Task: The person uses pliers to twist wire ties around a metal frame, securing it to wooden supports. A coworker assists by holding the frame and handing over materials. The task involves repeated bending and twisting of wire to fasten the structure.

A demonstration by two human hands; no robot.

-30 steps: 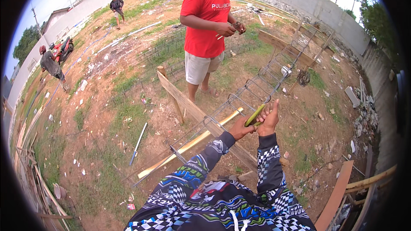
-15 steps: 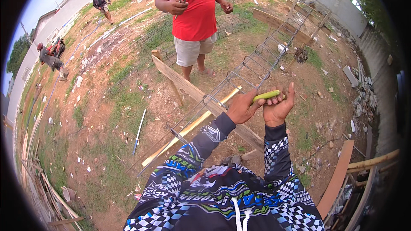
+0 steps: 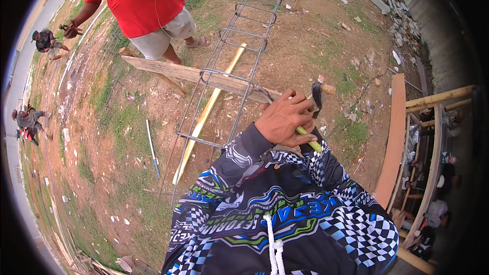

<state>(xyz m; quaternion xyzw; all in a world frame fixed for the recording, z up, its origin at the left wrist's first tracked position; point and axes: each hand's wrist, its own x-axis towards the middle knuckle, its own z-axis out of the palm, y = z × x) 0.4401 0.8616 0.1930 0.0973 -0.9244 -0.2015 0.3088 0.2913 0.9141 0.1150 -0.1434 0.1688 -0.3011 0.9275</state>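
Note:
My left hand [image 3: 286, 118] is closed around green-handled pincers [image 3: 308, 140], back of the hand up. Their handle end points toward my body, and a grey metal part shows past the knuckles on the far left. My right hand is hidden behind the left; only its dark sleeve [image 3: 315, 145] shows. A dark, bent, strand-like bundle [image 3: 317, 98] stands up just beyond the fingers; what holds it is hidden. Left of the hands, a long rebar cage [image 3: 222, 53] with square stirrups rests across a wooden board [image 3: 196, 74].
A person in a red shirt [image 3: 135, 5] stands beyond the board, holding a dark tool. A pale wooden strip [image 3: 208, 114] lies beneath the cage. To the right are a brown plank [image 3: 394, 137] and a bamboo frame [image 3: 438, 98]. Two people are at the far left.
My hands have come closer to my body, and the pincers have turned so the handle points toward me. The left hand now covers the right. My view has swung right and down.

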